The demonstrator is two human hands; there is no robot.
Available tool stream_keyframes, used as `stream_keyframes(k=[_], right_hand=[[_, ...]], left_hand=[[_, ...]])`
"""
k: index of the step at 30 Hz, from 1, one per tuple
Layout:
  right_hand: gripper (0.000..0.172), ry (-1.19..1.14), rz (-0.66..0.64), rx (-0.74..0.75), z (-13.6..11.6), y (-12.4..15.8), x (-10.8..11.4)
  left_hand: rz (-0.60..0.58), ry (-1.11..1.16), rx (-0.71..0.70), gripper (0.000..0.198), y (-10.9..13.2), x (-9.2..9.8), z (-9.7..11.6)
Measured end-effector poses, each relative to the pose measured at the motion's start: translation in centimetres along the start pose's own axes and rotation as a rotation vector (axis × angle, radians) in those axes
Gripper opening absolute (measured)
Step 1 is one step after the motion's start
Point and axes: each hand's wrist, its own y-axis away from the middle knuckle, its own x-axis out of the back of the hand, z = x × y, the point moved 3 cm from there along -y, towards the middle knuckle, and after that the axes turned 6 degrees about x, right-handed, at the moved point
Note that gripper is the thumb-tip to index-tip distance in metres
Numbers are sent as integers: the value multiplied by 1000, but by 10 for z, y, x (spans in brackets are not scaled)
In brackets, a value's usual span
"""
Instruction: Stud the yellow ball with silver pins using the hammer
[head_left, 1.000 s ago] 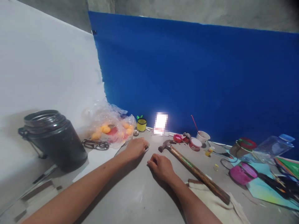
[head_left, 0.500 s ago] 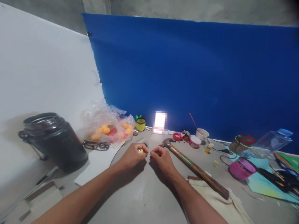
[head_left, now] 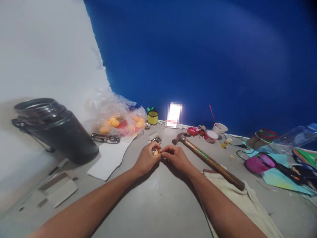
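Note:
Over the middle of the grey table (head_left: 158, 205), my left hand (head_left: 148, 157) is closed round a small round object (head_left: 155, 152), part shiny silver and part yellow. My right hand (head_left: 174, 157) meets it at the fingertips, its thumb and forefinger pinched together; whatever is between them is too small to make out. Just beyond my left hand lies a small open box (head_left: 156, 138) with shiny metal bits in it. A hammer (head_left: 210, 160) with a wooden handle lies to the right of my right hand.
A large dark jar (head_left: 59, 132), eyeglasses (head_left: 105, 138) and a plastic bag (head_left: 119, 115) of orange balls stand left. Behind are a yellow pot (head_left: 153, 117) and a bright panel (head_left: 174, 115). Right are a white cup (head_left: 219, 130), pink container (head_left: 260, 163) and cream cloth (head_left: 237, 201).
The view has tilted down, so the table things sit higher. My hands have come together and now touch at the fingertips. The small open box shows more fully.

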Motion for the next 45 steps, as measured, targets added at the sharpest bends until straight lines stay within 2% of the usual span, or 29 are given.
stream_keyframes(k=[4, 8, 15, 22, 29, 37, 45], right_hand=[[18, 9, -70, -61, 3, 1, 2], [24, -31, -93, -112, 5, 1, 2], [33, -404, 22, -172, 7, 1, 3], [35, -687, -10, -283, 2, 3, 2], [35, -676, -95, -371, 3, 7, -5], [34, -621, -78, -410, 7, 7, -7], [36, -624, -75, -417, 6, 7, -7]], left_hand=[[-84, -17, -16, 6, 1, -2, -1], [-119, 0, -24, 16, 1, -4, -3], [-194, 57, 18, 30, 6, -8, 0], [-101, -35, 1, 33, 3, -6, -6], [-141, -52, -45, 18, 7, -10, -6], [-153, -72, -11, 41, 10, -11, -7], [-149, -108, -4, 45, 9, -11, -6]])
